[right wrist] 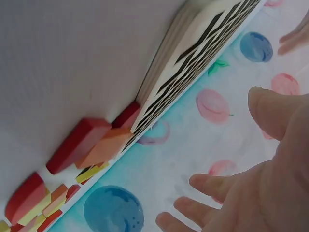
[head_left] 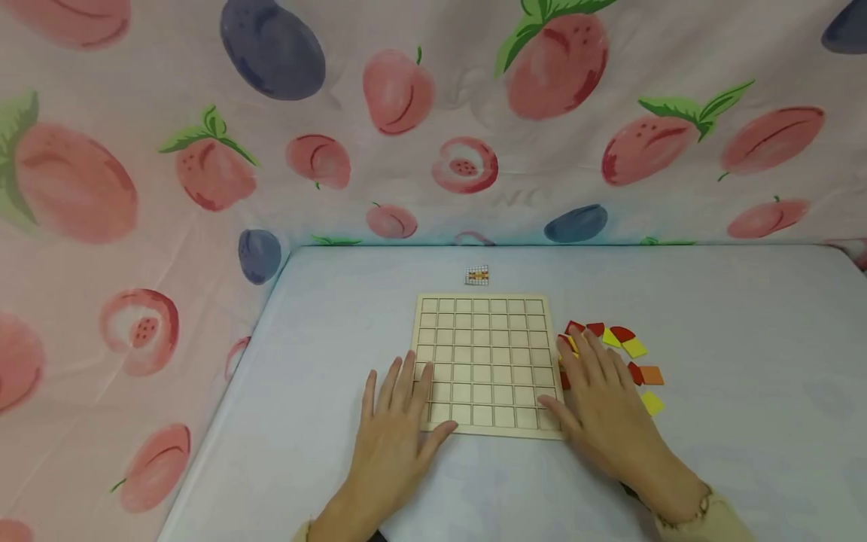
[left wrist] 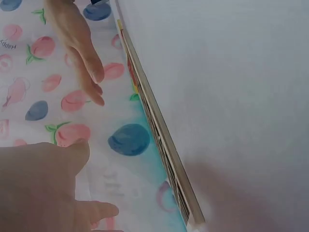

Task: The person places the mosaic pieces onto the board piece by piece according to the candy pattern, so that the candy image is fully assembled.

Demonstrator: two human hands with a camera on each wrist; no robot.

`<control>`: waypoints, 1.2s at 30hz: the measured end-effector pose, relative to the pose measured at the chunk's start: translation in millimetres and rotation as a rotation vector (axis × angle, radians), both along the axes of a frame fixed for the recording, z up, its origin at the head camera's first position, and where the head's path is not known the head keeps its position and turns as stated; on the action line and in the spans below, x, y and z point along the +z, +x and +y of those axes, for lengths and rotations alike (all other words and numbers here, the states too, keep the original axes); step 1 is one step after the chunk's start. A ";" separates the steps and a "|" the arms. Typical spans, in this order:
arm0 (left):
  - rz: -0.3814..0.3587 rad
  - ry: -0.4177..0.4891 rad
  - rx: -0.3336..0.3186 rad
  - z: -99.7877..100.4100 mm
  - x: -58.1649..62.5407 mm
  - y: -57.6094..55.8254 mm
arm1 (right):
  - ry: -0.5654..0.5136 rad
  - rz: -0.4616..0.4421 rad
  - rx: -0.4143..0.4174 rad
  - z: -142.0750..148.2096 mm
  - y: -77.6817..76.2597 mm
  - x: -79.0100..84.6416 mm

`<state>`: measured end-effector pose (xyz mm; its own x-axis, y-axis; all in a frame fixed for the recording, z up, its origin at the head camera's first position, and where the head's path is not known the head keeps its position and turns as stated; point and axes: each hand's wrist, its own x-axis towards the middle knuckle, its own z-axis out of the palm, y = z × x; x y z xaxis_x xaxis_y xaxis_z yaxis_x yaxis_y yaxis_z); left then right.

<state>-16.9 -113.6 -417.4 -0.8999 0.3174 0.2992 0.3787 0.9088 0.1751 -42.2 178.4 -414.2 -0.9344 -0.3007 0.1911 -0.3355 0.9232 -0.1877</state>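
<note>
A square wooden grid board [head_left: 482,351] lies flat on the white table. My left hand [head_left: 393,444] is spread at its left front corner, fingers straight and overlapping the edge in the head view. On the other side, my right hand [head_left: 609,418] is held with straight fingers over the board's right edge and a scatter of small flat pieces. Both wrist views show the hands above the table surface, holding nothing. Among the pieces are a red quarter-round one [head_left: 622,333], an orange square [head_left: 652,376] and a yellow one [head_left: 652,403]. My right hand hides some pieces.
Behind the board lies a small patterned card [head_left: 477,275] with a grid and a coloured figure. A fruit-print cloth [head_left: 521,188] hangs along the table's back and left edges. The white table [head_left: 318,316] extends on both sides of the board.
</note>
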 end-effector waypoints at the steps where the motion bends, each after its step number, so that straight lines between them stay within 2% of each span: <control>1: -0.003 0.010 0.001 -0.6 -0.2 -0.6 | -0.006 -0.006 -0.002 0.2 -1.7 0.4; 10: -0.096 0.107 -0.007 -3.8 1.0 -3.9 | -0.039 0.038 0.026 2.0 -17.1 -0.4; 16: -0.157 0.177 0.005 -6.3 0.7 -7.7 | -0.044 -0.008 0.018 4.6 -29.4 -0.2; 23: -0.211 0.211 0.030 -10.0 -1.5 -11.9 | -0.021 -0.023 0.012 7.0 -40.8 1.8; 29: -0.236 0.227 0.049 -10.5 -1.0 -16.6 | -0.008 -0.057 0.016 7.8 -50.0 2.7; 36: -0.246 0.253 0.055 -12.3 -0.6 -23.5 | 0.014 -0.042 0.046 11.4 -58.7 2.2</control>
